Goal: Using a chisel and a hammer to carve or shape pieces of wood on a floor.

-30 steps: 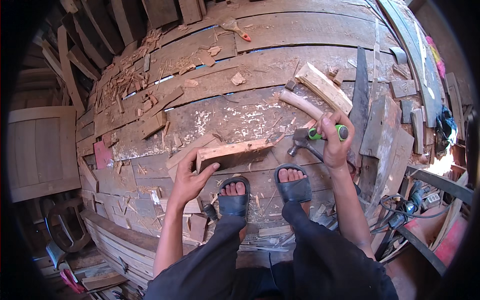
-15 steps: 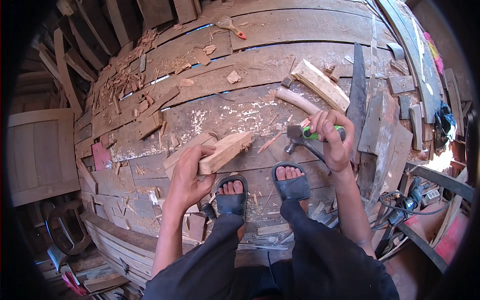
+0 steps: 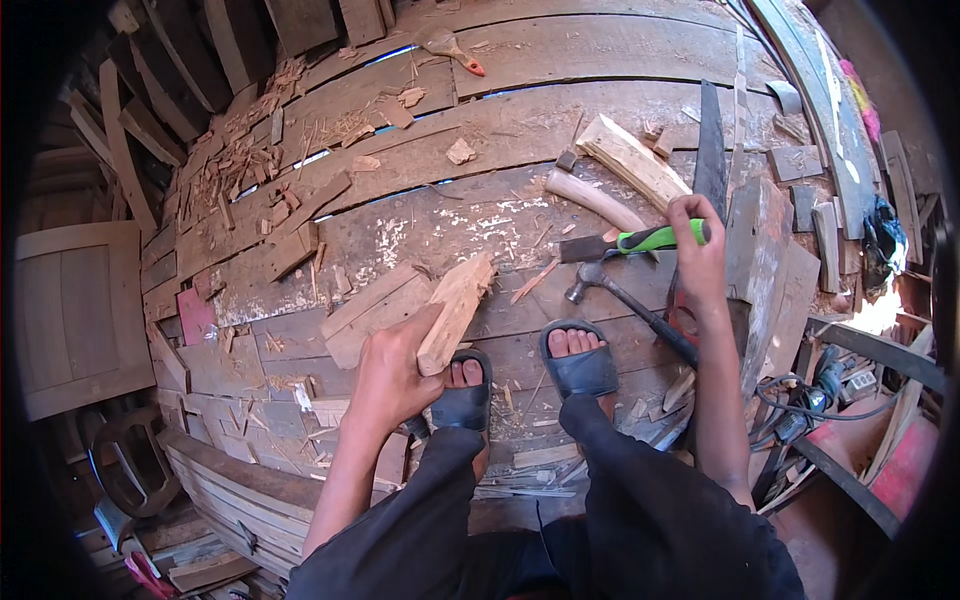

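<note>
My left hand (image 3: 395, 370) is closed around the lower end of a pale, rough-edged wood block (image 3: 458, 305), tilted up to the right over a flatter board (image 3: 375, 312) on the plank floor. On the right, my right hand (image 3: 698, 255) has its fingers around the butt of a chisel's green and black handle (image 3: 655, 239). The wide dark chisel blade (image 3: 585, 248) points left, just above the head of a claw hammer (image 3: 592, 280) lying on the floor. A curved wooden handle (image 3: 598, 203) and a second pale wood piece (image 3: 635, 162) lie beyond the chisel.
My sandalled feet (image 3: 580, 372) stand on the planks. A handsaw blade (image 3: 712, 150) lies at right, beside a thick weathered timber (image 3: 762, 240). A paintbrush (image 3: 452, 50) lies at the far side. Wood chips (image 3: 245, 175) litter the left; a corded power tool (image 3: 805, 410) sits at lower right.
The right hand has moved up and right, and the chisel now points left with its blade exposed. The wood block has turned steeper and closer to me in my left hand.
</note>
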Demonstrator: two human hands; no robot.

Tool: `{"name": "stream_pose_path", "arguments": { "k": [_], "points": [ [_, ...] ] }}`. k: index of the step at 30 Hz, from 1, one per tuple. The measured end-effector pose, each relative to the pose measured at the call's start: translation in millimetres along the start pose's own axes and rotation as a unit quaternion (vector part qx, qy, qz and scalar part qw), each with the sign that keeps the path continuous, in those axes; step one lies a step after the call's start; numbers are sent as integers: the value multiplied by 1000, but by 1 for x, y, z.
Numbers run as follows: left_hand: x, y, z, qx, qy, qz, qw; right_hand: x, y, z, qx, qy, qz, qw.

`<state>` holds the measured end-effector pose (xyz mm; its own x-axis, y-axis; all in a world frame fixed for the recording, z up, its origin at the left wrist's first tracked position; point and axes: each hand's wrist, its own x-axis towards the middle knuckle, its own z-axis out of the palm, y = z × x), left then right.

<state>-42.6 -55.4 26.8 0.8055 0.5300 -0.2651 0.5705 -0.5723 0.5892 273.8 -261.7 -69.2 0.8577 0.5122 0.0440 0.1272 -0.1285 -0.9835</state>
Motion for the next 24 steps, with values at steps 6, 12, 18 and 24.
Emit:
{"name": "stream_pose_path", "arguments": {
  "k": [6,12,18,24],
  "points": [
    [-15,-35,20,-91,29,72,993,1,24,-50,-288,9,97,953],
    [-29,-47,32,-113,-3,49,992,-16,34,-58,-361,-51,72,929],
    [-36,-44,45,-88,20,63,994,-29,24,-51,-480,-93,61,870],
    [-27,-40,35,-82,41,62,994,-78,8,-24,-515,-58,-9,855]
  ]
}}
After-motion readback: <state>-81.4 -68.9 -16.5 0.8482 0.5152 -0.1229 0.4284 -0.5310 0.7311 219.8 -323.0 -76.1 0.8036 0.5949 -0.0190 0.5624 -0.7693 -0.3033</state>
